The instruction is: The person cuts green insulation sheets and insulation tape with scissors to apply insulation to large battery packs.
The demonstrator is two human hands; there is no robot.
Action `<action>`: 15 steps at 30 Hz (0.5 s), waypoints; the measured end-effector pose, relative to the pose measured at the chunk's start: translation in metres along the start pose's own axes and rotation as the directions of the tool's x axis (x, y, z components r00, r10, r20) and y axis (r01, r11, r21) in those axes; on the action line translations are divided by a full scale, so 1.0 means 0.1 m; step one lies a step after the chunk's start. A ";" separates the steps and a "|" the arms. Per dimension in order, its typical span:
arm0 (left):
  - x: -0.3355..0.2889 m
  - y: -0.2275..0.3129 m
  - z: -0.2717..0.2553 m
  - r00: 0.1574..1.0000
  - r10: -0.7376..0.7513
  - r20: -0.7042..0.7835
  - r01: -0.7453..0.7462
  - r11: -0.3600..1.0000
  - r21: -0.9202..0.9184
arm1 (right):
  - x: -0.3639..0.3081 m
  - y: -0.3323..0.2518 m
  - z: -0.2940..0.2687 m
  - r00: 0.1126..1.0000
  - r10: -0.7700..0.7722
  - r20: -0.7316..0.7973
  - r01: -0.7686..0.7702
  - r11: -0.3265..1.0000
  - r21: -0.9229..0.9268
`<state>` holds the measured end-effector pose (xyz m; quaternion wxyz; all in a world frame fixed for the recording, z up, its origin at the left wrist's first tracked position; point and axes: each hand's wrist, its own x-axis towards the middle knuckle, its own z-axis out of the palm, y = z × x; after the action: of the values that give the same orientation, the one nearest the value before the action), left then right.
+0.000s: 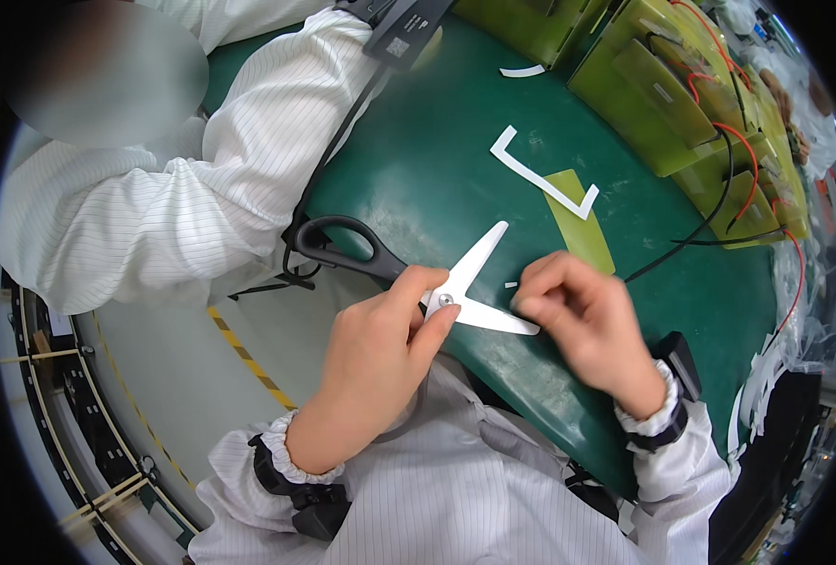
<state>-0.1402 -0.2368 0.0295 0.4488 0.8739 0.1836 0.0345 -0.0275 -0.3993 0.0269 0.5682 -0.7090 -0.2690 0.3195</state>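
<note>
A pair of scissors [446, 299] with black handles and white blades spread apart is held near its pivot by my left hand [373, 363]. The fingers are closed round it, and the blades point to the right. Just beyond the lower blade tip, my right hand [587, 325] is curled in a pinch, slightly blurred; what it holds, if anything, is hidden. A tiny white scrap [511, 284] lies beside its fingertips. Farther back, a white bracket-shaped strip [540, 179] partly overlaps a yellow-green rectangular sheet [589, 240] on the green table [390, 179].
Yellow-green blocks [663, 94] with red and black wires stand at the back right. A short white strip [522, 72] lies near them. At left, a co-worker's striped sleeve [267, 132] reaches over the table beside a black device [404, 38] with a cable. White strips [757, 386] hang at the right edge.
</note>
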 end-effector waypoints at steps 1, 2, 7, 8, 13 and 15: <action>0.00 0.00 0.00 1.000 0.008 -0.003 -0.008 1.000 0.009 | 0.01 -0.01 -0.06 1.000 -0.001 -0.007 0.001 1.000 0.030; 0.00 0.00 0.01 1.000 0.016 -0.006 -0.016 1.000 0.018 | 0.02 -0.01 -0.12 1.000 -0.001 -0.013 0.002 0.998 0.061; -0.02 0.00 0.01 1.000 0.025 -0.009 -0.024 0.998 0.063 | -0.04 0.02 -0.06 0.922 -0.356 0.155 0.387 0.824 -0.413; -0.03 0.00 0.01 0.999 0.047 -0.020 -0.045 0.994 0.102 | -0.04 0.01 -0.01 0.903 -0.398 0.164 0.425 0.766 -0.482; -0.10 0.20 0.05 0.961 0.257 -0.104 -0.170 0.844 0.509 | -0.03 0.01 0.02 0.894 -0.424 0.145 0.430 0.719 -0.547; -0.16 0.23 0.09 0.913 0.389 -0.128 -0.294 0.839 0.457 | -0.03 0.04 0.00 0.900 -0.420 0.114 0.420 0.771 -0.478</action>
<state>-0.1460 -0.2612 0.0443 0.2097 0.9604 0.0747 0.1673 -0.0297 -0.4022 0.0234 0.4259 -0.7513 -0.4928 0.1060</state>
